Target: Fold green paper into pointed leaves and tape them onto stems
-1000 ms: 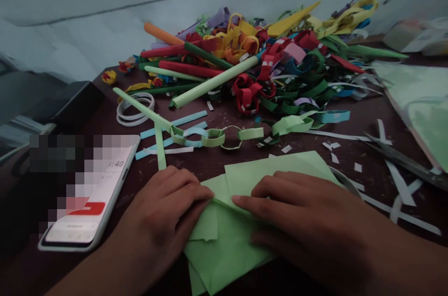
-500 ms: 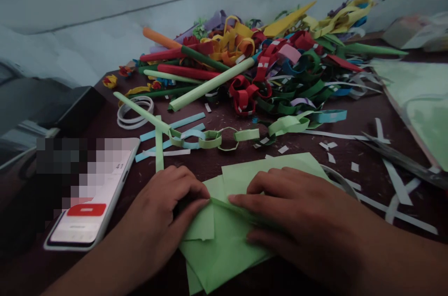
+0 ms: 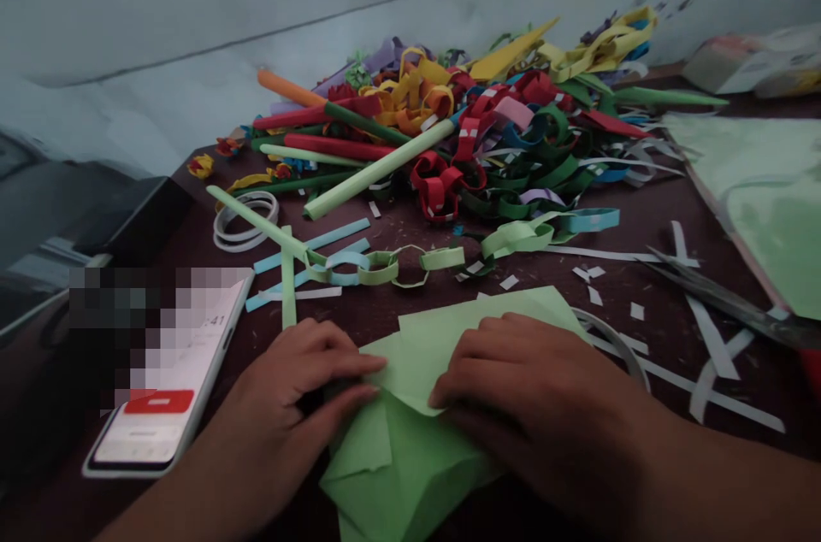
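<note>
A light green sheet of paper (image 3: 410,456), partly folded, lies in front of me with its near part bulging up. My left hand (image 3: 314,388) is at its left side, thumb and forefinger closing on the fold. My right hand (image 3: 532,388) grips the raised edge from the right, fingers curled and thumb mostly hidden beneath. Under the fold, another flat layer of green paper (image 3: 481,307) reaches out behind my hands. Just beyond, a paper chain (image 3: 378,267) of green and blue links stretches across the table.
Colored paper chains and rolled tubes form a heap (image 3: 442,114) at the back. Left are a phone (image 3: 173,371) and white tape rolls (image 3: 244,221). On the right lie scissors (image 3: 718,290), white strips (image 3: 711,337) and a green sheet (image 3: 757,191). Another ring (image 3: 619,341) sits behind my right hand.
The folded edge has lifted and the near paper now bulges. My right hand has curled tighter around the edge; my left fingers have parted slightly. The whole view has shifted a little.
</note>
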